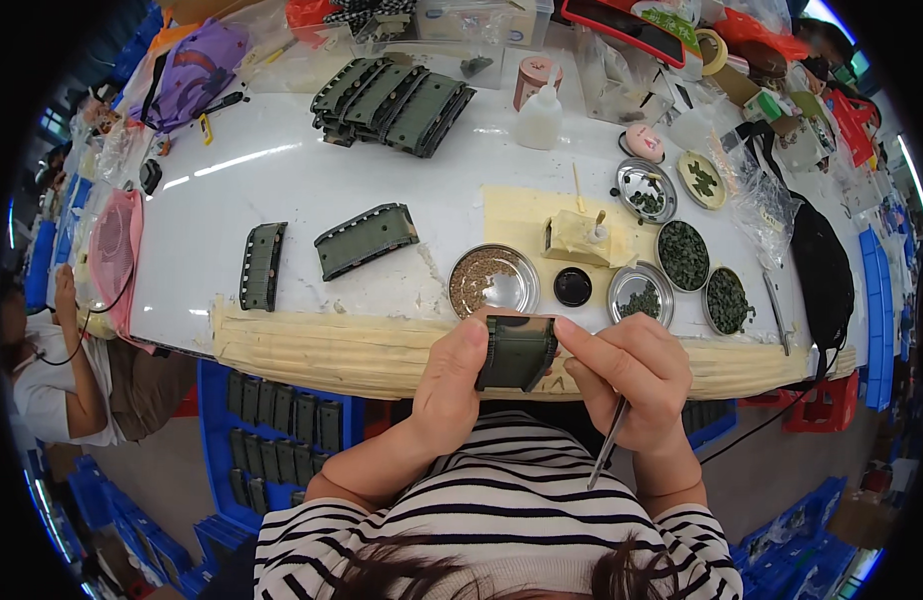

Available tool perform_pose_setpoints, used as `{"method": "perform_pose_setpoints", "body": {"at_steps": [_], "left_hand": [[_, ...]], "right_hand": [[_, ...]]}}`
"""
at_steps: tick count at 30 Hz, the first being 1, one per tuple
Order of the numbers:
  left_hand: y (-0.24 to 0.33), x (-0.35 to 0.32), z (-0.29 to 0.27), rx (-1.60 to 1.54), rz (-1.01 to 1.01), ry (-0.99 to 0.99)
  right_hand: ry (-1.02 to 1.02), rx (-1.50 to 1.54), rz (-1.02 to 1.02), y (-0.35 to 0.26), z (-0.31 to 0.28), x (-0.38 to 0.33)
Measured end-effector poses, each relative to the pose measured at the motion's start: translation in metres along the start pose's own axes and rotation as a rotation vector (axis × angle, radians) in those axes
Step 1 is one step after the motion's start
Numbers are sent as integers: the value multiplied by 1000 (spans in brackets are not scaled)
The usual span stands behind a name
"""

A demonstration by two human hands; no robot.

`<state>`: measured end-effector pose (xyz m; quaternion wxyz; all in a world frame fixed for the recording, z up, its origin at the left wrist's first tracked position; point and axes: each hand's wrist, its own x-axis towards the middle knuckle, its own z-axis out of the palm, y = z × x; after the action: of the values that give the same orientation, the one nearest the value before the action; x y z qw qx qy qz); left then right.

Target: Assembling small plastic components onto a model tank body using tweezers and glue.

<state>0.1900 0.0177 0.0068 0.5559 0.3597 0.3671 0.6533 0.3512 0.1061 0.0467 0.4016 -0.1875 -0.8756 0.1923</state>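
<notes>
Close to my body, a dark green curved plastic part [517, 356] with black notched side edges is held up at the table's front edge. My left hand [448, 385] is closed around its left side. My right hand [637, 375] touches its upper right corner with a fingertip. Tucked in that same hand, slim metal tweezers [609, 440] point down toward my striped shirt. Just beyond the part are a metal dish of brown bits [523, 268], a small round black pot [573, 287] and a metal dish of small green pieces [639, 300].
Two similar green parts [366, 241] lie left of centre, a stack of them [394, 104] behind. Bowls of green pieces [684, 255], a tape-wrapped block [580, 238] and a squeeze bottle [540, 120] stand right. A blue crate [214, 440] of parts sits below left. Someone's arm [72, 380] shows far left.
</notes>
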Motion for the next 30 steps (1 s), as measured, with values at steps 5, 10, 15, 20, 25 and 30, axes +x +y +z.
{"method": "perform_pose_setpoints", "body": {"at_steps": [5, 10, 15, 20, 25, 30], "left_hand": [[0, 0, -1, -59, -43, -4], [1, 2, -2, -293, -155, -69], [-1, 13, -2, -666, -270, -96], [-4, 20, -3, -841, -319, -125], [-10, 22, -2, -972, -330, -152], [-13, 22, -2, -1005, -362, -146]], "right_hand": [[-7, -24, -66, 3, -2, 3], [130, 72, 190, 7, -17, 8], [91, -169, 250, 52, -22, 36], [-39, -190, 288, 63, -11, 45], [-20, -146, 267, 72, -4, 41], [251, -76, 216, 36, -23, 45]]}}
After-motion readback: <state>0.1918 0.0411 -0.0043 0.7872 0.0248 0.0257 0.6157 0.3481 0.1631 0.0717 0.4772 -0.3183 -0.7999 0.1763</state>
